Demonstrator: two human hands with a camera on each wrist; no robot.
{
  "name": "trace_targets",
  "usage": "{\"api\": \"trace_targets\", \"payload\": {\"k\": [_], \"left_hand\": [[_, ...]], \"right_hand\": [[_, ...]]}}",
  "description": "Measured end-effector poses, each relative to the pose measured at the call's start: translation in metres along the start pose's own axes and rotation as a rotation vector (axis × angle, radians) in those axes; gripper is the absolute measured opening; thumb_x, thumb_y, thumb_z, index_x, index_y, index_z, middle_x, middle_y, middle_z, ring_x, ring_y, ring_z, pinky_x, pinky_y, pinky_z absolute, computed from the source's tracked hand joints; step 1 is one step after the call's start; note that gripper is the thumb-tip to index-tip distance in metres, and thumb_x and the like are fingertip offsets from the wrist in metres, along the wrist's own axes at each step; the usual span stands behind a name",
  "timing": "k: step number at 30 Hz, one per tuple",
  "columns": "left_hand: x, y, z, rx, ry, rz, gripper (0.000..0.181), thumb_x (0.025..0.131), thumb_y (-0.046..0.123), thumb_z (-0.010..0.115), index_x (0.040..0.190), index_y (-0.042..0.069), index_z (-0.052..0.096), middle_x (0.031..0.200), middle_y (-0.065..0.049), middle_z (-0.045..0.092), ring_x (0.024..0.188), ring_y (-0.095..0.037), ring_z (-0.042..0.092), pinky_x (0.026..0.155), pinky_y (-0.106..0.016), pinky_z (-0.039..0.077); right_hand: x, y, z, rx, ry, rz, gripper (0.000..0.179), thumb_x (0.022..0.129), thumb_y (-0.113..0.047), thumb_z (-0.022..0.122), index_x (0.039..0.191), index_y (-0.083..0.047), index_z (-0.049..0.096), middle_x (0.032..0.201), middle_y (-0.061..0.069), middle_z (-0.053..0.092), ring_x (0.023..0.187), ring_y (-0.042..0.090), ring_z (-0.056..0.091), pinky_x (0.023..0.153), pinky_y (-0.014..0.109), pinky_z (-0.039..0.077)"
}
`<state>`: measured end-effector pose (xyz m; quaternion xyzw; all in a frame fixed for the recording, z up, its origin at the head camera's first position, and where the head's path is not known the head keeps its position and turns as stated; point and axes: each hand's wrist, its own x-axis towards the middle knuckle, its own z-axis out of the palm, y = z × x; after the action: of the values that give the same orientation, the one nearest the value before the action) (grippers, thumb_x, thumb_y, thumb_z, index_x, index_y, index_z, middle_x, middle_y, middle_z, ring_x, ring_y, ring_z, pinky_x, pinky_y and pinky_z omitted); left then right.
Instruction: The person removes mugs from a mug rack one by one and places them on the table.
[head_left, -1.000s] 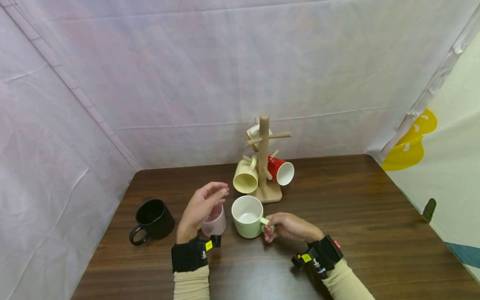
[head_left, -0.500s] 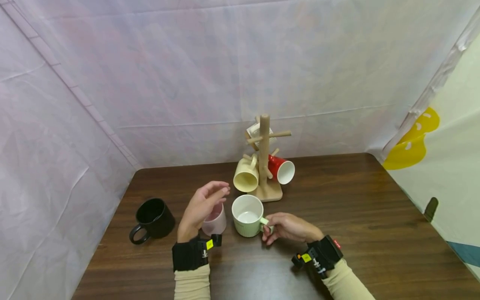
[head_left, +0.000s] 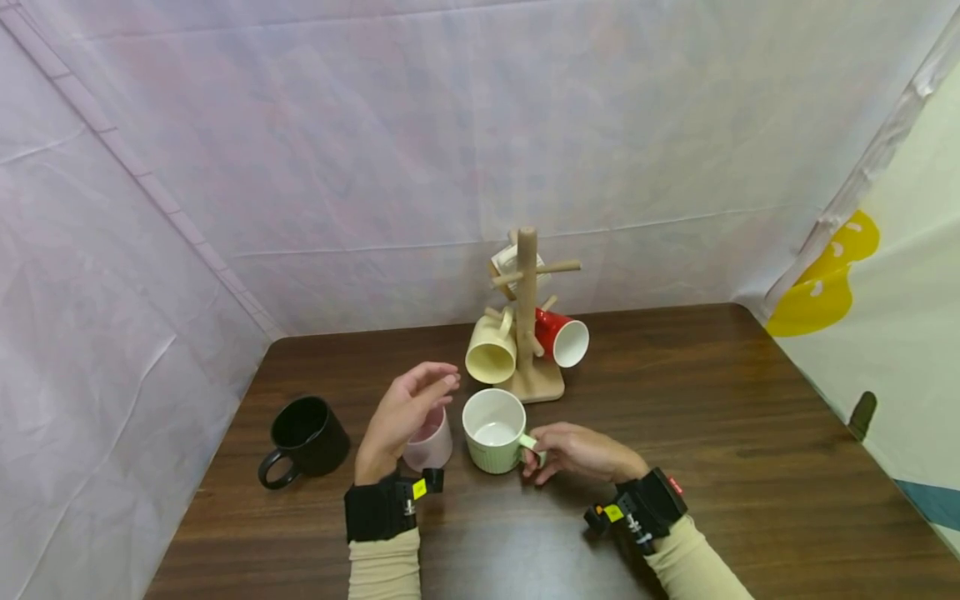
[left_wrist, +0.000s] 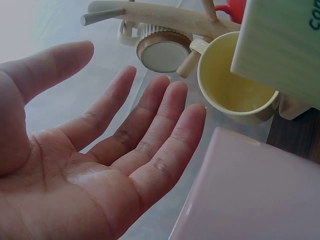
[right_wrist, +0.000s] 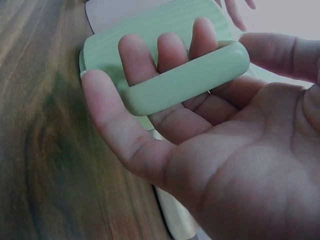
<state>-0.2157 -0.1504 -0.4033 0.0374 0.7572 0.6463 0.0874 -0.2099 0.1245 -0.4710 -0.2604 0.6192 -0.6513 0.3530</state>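
My right hand (head_left: 581, 452) holds a pale green ribbed mug (head_left: 491, 457) by its handle (right_wrist: 190, 77). In the right wrist view three fingers pass through that handle, the little finger lies below it and the thumb touches its top end. The mug is upright, its white inside visible from above. Just left of it is a pink mug (head_left: 430, 454), partly hidden under my left hand (head_left: 395, 419). That hand has its fingers extended and slightly bent, with nothing in them, as the left wrist view shows (left_wrist: 115, 150).
Behind the mugs rises a wooden mug tree (head_left: 527, 292). From its pegs hang a yellow mug (head_left: 491, 358), a red mug (head_left: 551, 335) and a white mug (head_left: 507, 262). A black mug (head_left: 318, 450) stands at left on the brown table (head_left: 750, 467). Pale sheets (head_left: 360, 167) enclose the back and sides.
Almost nothing moves. My right fingers shift slightly on the green mug's handle, and the head view tilts a little; the left hand stays above the pink mug.
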Motion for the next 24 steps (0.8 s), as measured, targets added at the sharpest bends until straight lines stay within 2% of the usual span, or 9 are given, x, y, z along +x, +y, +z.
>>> {"api": "trace_targets", "payload": {"k": [5, 9, 12, 15, 20, 24], "left_hand": [[0.001, -0.001, 0.000, -0.007, 0.005, 0.020, 0.039, 0.086, 0.039, 0.064, 0.116, 0.014, 0.062, 0.120, -0.009, 0.063, 0.108, -0.022, 0.059, 0.099, -0.049, 0.044], [0.001, -0.001, 0.000, -0.022, 0.001, 0.028, 0.039, 0.087, 0.037, 0.064, 0.118, 0.012, 0.061, 0.121, -0.011, 0.062, 0.109, -0.023, 0.058, 0.100, -0.051, 0.043], [0.000, -0.001, 0.000, -0.030, -0.005, 0.020, 0.040, 0.087, 0.037, 0.064, 0.118, 0.012, 0.060, 0.122, -0.012, 0.062, 0.110, -0.024, 0.058, 0.101, -0.052, 0.042], [0.000, -0.001, 0.000, -0.027, -0.010, 0.009, 0.040, 0.088, 0.036, 0.064, 0.119, 0.012, 0.060, 0.123, -0.012, 0.061, 0.110, -0.025, 0.057, 0.101, -0.052, 0.041], [0.000, 0.000, 0.001, -0.019, -0.007, 0.001, 0.040, 0.087, 0.038, 0.064, 0.118, 0.014, 0.061, 0.122, -0.010, 0.062, 0.110, -0.024, 0.058, 0.100, -0.050, 0.042], [-0.001, 0.000, 0.002, -0.008, 0.002, -0.009, 0.040, 0.086, 0.041, 0.065, 0.117, 0.016, 0.062, 0.120, -0.008, 0.063, 0.108, -0.023, 0.059, 0.098, -0.049, 0.044]], "right_hand": [[-0.001, -0.001, -0.003, -0.031, 0.000, -0.007, 0.039, 0.095, -0.010, 0.038, 0.103, 0.028, 0.040, 0.093, 0.012, 0.056, 0.096, 0.035, 0.059, 0.080, 0.043, 0.053], [-0.002, -0.002, -0.006, -0.046, 0.001, -0.028, 0.038, 0.098, -0.009, 0.035, 0.106, 0.028, 0.042, 0.096, 0.018, 0.057, 0.095, 0.036, 0.058, 0.083, 0.052, 0.051], [-0.003, -0.003, -0.007, -0.066, 0.020, -0.041, 0.038, 0.099, -0.009, 0.035, 0.107, 0.027, 0.045, 0.098, 0.024, 0.057, 0.092, 0.034, 0.058, 0.084, 0.057, 0.050], [-0.005, -0.004, -0.008, -0.093, 0.053, -0.051, 0.036, 0.098, -0.008, 0.036, 0.108, 0.025, 0.048, 0.100, 0.027, 0.057, 0.090, 0.033, 0.059, 0.083, 0.057, 0.050], [-0.006, -0.006, -0.010, -0.106, 0.093, -0.053, 0.035, 0.097, -0.010, 0.038, 0.107, 0.021, 0.051, 0.103, 0.030, 0.057, 0.093, 0.040, 0.059, 0.084, 0.061, 0.048], [-0.007, -0.008, -0.013, -0.121, 0.111, -0.055, 0.031, 0.098, -0.010, 0.039, 0.106, 0.018, 0.051, 0.100, 0.024, 0.059, 0.095, 0.042, 0.060, 0.084, 0.063, 0.048]]}}
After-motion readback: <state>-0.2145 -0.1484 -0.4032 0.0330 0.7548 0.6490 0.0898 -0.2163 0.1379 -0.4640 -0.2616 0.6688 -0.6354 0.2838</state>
